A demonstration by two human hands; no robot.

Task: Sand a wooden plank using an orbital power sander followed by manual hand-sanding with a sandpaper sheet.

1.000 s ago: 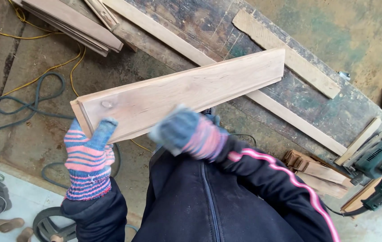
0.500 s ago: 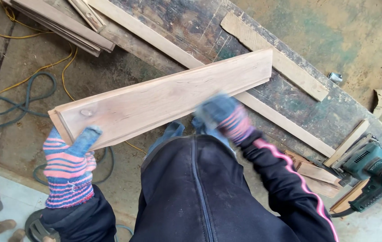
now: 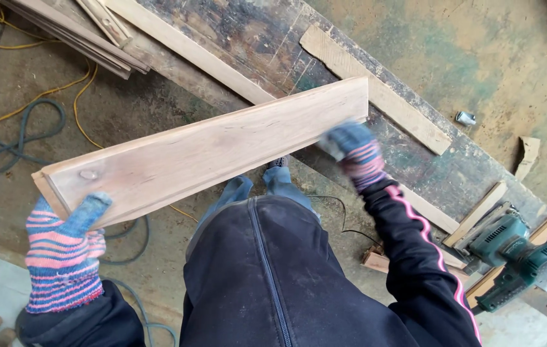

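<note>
Over the dark workbench (image 3: pixel 260 38), the left hand (image 3: pixel 65 254) is pinching a long, pale wooden board (image 3: pixel 203 151). The right hand (image 3: pixel 354 151) is touching its far end, fingers too blurry to tell. It looks stiff and heavy, so holding both ends works best.

The right hand (image 3: pixel 355 154) has slid along the board (image 3: pixel 209 151) from its middle to its far end.

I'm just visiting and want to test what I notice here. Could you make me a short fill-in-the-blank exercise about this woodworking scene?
1. The left hand grips one end of a long wooden ____.
2. Both hands wear striped knitted ____.
3. The right hand is at the plank's far end, over a dark ____.
4. The green power tool lies on the person's ____ side.

Missing words: plank; gloves; workbench; right
</note>
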